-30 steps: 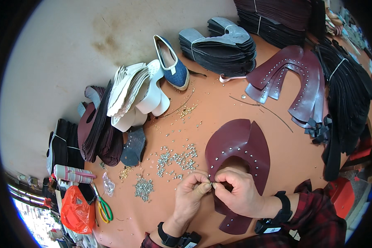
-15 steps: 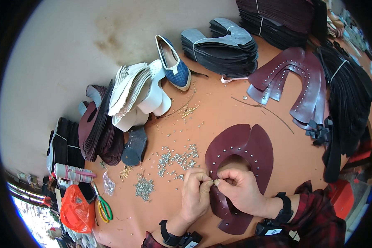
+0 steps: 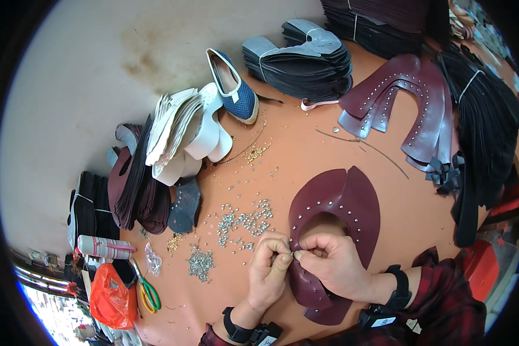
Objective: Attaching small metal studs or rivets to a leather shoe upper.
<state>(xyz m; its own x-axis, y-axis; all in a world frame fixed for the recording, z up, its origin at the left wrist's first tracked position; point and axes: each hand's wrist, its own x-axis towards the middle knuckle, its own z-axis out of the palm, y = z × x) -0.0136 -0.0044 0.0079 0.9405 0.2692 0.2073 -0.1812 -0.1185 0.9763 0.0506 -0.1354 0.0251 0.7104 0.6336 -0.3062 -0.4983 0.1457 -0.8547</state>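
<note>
A maroon leather shoe-upper piece, curved round an opening and set with a row of silver studs, lies on the table under my hands. My left hand is closed in a pinch at its left edge. From the other side, over the opening, my right hand pinches the same narrow band, thumb and forefinger together. The fingertips of both hands meet there; a tiny bright spot shows between them, too small to name. To the left are a scatter of silver studs and a denser heap of small metal pieces.
At the back stand a blue shoe, white cut pieces and bundled black pieces. Studded maroon uppers lie at the far right. Green-and-yellow-handled pliers rest beside an orange plastic bag and a striped bottle.
The view has shifted slightly. Both hands stay pinched at the same edge of the leather piece; the left hand has turned a little, its thumb tilting upward.
</note>
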